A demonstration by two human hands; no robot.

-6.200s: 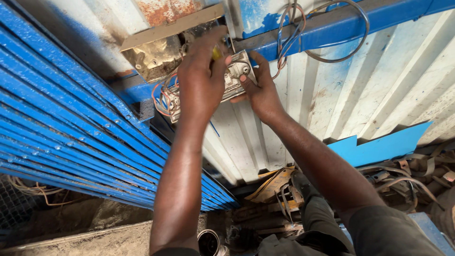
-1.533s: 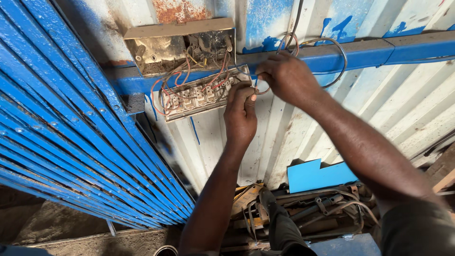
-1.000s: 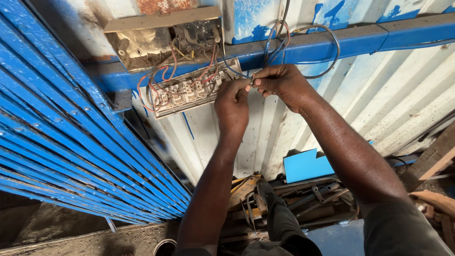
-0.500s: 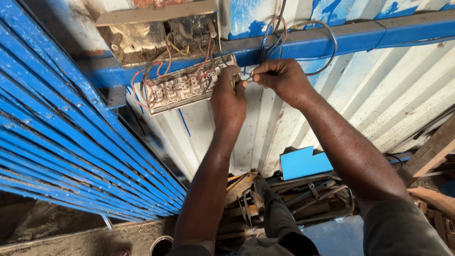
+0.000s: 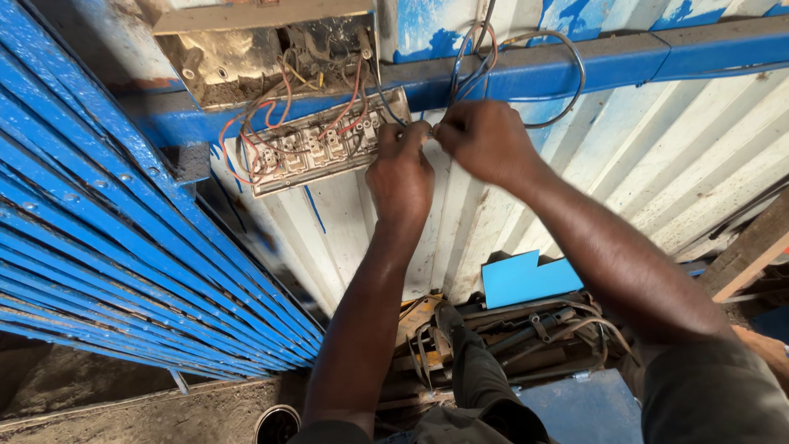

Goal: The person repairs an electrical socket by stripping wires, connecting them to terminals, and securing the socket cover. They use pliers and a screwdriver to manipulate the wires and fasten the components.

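Note:
A switch plate [image 5: 325, 144] hangs face-down on red and pale wires out of an open wall box [image 5: 263, 53] in a white corrugated metal wall. My left hand [image 5: 400, 168] is closed at the plate's right end, fingers pinched on a thin wire. My right hand [image 5: 485, 140] sits right beside it, fingers pinched on the same spot. A loop of dark and blue wires [image 5: 526, 62] runs up from my right hand over the blue steel rail [image 5: 625, 57].
Blue ribbed metal door [image 5: 99, 247] fills the left. Below lie scrap metal, tools [image 5: 526, 329], a blue plate [image 5: 522, 279], a round can [image 5: 275, 423] and sandy ground. My knee is at the bottom.
Both hands came off the box face and dropped to the plate's right end. In the last second they stay pinched together there while the view drifts slightly.

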